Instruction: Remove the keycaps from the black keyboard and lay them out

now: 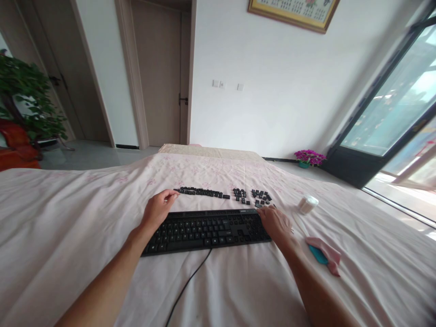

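A black keyboard [200,230] lies on the cloth in front of me, many of its keys in place. My left hand [158,208] is just beyond its upper left edge, thumb and fingers pinched together at the left end of a long row of loose black keycaps [200,191]. What sits between those fingertips is too small to make out. Over the keyboard's upper right corner, my right hand [276,223] grips the end, its fingers bent on the top edge. Two smaller groups of keycaps, a middle one [240,194] and a right one [261,195], lie behind the keyboard.
A pale flowered cloth [119,204] covers the wide surface. To the right stand a white-capped container [308,204] and a pink cloth [327,252] with a blue piece under it. The keyboard's black cable [190,277] runs toward me.
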`<state>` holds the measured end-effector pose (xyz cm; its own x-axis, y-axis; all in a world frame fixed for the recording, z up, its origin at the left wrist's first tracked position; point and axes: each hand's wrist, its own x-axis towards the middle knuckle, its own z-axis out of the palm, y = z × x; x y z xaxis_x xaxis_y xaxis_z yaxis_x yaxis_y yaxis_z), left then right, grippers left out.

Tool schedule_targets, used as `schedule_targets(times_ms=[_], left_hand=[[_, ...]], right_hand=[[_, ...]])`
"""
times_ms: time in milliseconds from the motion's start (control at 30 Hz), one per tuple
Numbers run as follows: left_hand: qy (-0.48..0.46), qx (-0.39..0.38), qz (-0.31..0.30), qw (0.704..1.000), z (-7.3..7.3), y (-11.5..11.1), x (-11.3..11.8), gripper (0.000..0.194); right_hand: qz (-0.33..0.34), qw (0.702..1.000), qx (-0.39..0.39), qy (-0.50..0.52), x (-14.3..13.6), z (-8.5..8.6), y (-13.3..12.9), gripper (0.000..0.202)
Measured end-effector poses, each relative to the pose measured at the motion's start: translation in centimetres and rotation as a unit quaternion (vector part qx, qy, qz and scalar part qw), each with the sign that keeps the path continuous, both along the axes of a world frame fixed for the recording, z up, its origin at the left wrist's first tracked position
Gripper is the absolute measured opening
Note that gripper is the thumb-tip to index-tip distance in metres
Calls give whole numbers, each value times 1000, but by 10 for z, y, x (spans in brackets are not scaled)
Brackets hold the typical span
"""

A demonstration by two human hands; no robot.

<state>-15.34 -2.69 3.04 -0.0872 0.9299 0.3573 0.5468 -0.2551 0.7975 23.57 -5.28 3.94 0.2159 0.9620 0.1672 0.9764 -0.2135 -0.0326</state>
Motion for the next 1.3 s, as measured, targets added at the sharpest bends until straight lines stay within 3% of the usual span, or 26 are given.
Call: schedule_targets(times_ms=[67, 133, 267, 367, 567, 700, 833, 967, 1100, 1200, 1300], left_hand=[[41, -25, 39, 998, -18, -5, -34, 33], [41, -38, 39, 998, -37, -12, -59, 40], [-10, -67, 14, 998, -60, -29, -74, 54], [-51, -51, 14, 997, -60, -40, -63, 57], [-103, -44, -47, 993, -48, -53, -36, 61], [-155, -59, -48, 985, -47, -57, -38, 57], [-197, -52, -40, 978, -54, -49, -53, 53], [-201, -71, -24, 977, -62, -41, -69, 50], [-189, -70, -25, 979, -64, -44, -71, 44], [-189, -64, -11, 980, -62, -49, -67, 41], [-189, -66, -9, 980, -60, -52, -65, 40]], right_hand=[[-14, 1000, -17, -8, 2, -5, -6, 43], [-26, 999, -39, -6, 0, -10, -9, 45], [-36, 998, -48, -5, -9, -14, -13, 49], [-46, 998, -49, -5, -13, -16, -15, 51], [-58, 997, -54, -9, -8, -18, -24, 51], [-63, 996, -55, -7, -4, -18, -28, 47], [-14, 998, 39, -36, -15, -4, -30, 43], [111, 989, 94, -36, -52, 31, -29, 35], [212, 959, 112, 154, -111, 56, -21, 38], [281, 899, 91, 324, -159, 52, -12, 37], [303, 838, 13, 454, -203, 37, -3, 28]])
